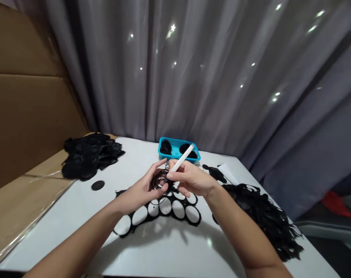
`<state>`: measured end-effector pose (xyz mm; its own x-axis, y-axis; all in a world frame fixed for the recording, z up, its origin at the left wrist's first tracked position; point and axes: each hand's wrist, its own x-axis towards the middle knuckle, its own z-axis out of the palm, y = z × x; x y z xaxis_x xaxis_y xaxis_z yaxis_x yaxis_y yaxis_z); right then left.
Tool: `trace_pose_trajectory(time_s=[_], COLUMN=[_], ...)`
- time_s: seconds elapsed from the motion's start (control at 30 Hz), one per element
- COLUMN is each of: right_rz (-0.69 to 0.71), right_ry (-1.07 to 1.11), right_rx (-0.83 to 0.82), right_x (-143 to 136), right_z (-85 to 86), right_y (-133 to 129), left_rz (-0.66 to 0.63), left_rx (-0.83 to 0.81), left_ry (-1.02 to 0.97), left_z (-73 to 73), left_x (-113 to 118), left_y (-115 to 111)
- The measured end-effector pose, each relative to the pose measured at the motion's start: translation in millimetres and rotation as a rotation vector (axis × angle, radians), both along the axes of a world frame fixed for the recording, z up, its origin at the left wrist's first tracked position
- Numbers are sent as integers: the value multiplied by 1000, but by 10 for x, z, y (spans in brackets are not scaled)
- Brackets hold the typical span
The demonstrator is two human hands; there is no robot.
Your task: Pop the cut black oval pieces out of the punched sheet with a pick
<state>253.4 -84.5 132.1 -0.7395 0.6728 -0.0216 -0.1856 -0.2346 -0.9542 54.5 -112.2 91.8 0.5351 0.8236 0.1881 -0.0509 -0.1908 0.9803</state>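
Note:
My left hand (139,193) is curled around a loose bundle of thin black rings (156,181), fingers and thumb closing in on its sides. In my right hand (195,178) is a slim white pen-like tool (181,158). The tool slants down to the left, and its dark tip meets the bundle. Below both hands, a black sheet with rows of round cut-out holes (172,213) lies in an arc, the white tabletop showing through. My fingers partly cover the bundle and the sheet's upper edge.
Behind the hands stands a blue basket (175,139) with black clumps inside. A black pile (88,156) and a single black disc (98,185) lie left; black cut scraps (259,216) and white paper (228,173) lie right. Cardboard (27,127) and a grey curtain (210,77) border the table.

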Motion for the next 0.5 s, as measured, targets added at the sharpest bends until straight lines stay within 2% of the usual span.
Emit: trace_pose_trajectory(time_s=[0.13, 0.23, 0.33, 0.5], right_rz=[-253, -377, -395, -364], right_ry=[207, 337, 410, 444], right_rx=[-46, -113, -162, -225], right_x=[253, 392, 467, 541], right_z=[94, 92, 48, -20], right_y=[36, 113, 158, 202], left_rz=[-57, -96, -80, -21], left_rx=[-274, -448, -536, -643], left_ry=[-188, -349, -445, -489], left_z=[265, 408, 450, 420], left_x=[308, 443, 500, 512], left_y=[228, 315, 353, 375])
